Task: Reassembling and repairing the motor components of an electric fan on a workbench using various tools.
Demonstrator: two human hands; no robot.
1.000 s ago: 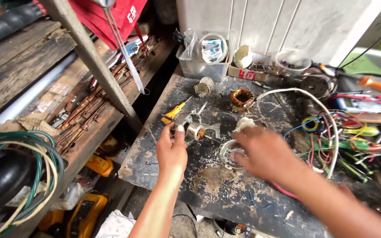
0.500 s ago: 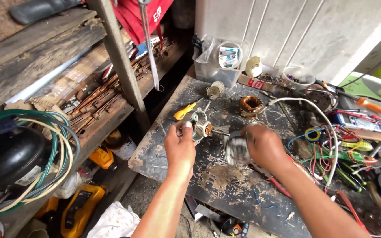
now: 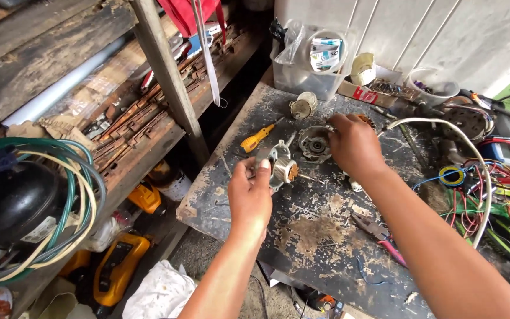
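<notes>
Left hand (image 3: 250,198) has lifted the motor rotor (image 3: 283,168), fingers clamped on it; right hand (image 3: 354,145) now grips the round end cover (image 3: 314,142) just beyond it — parts separated.

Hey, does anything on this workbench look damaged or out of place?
The workbench top is badly worn, its dark coating flaked off in pale patches. Rusty metal parts clutter the wooden shelf, and loose coloured wires lie tangled at the right.

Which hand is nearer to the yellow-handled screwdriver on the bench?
Left. The left hand, holding a small motor part, sits just below the yellow-handled screwdriver. The right hand is farther off to its right, past the round motor housing.
</notes>
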